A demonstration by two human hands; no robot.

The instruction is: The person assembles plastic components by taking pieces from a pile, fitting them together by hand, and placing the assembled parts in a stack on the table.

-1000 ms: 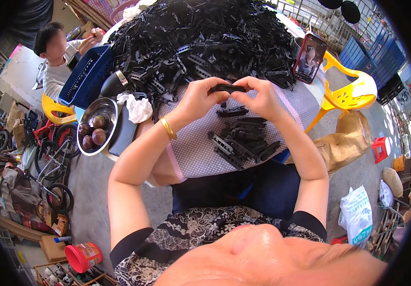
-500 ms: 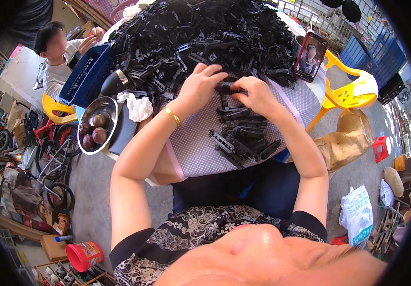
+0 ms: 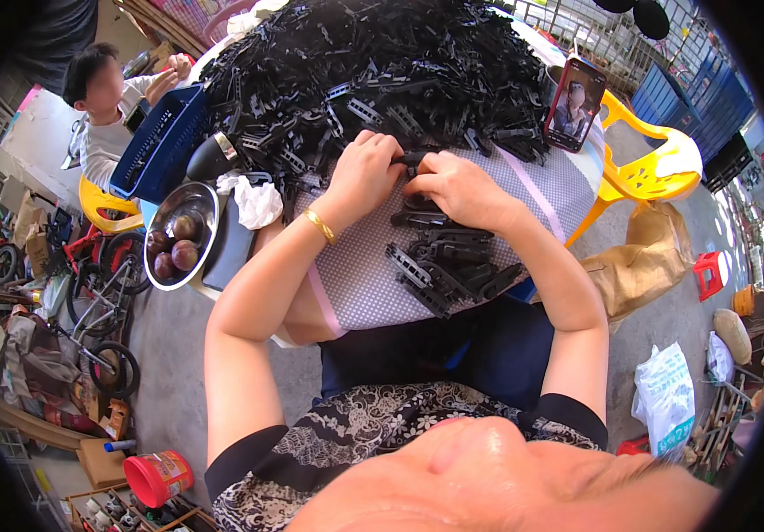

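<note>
Between my two hands, at the near edge of a big heap of black plastic parts (image 3: 382, 62), is a small black plastic part (image 3: 414, 160). My left hand (image 3: 366, 175) is closed with its fingertips on the left end of that part. My right hand (image 3: 460, 188) pinches its right end, fingers bent. Just below my right hand lies a smaller pile of similar long black parts (image 3: 444, 266) on the dotted tablecloth (image 3: 355, 284). Some of this pile is hidden under my right hand.
A metal bowl of round dark fruit (image 3: 155, 270), crumpled tissue (image 3: 258, 204) and a blue basket (image 3: 147, 164) stand at the left. A propped phone (image 3: 574, 105) is at the right, before a yellow chair (image 3: 652, 160). Another person (image 3: 103, 111) sits at the far left.
My hands have come closer together. The left hand's fingers have curled in onto the black part, and the right hand has shifted slightly left and nearer.
</note>
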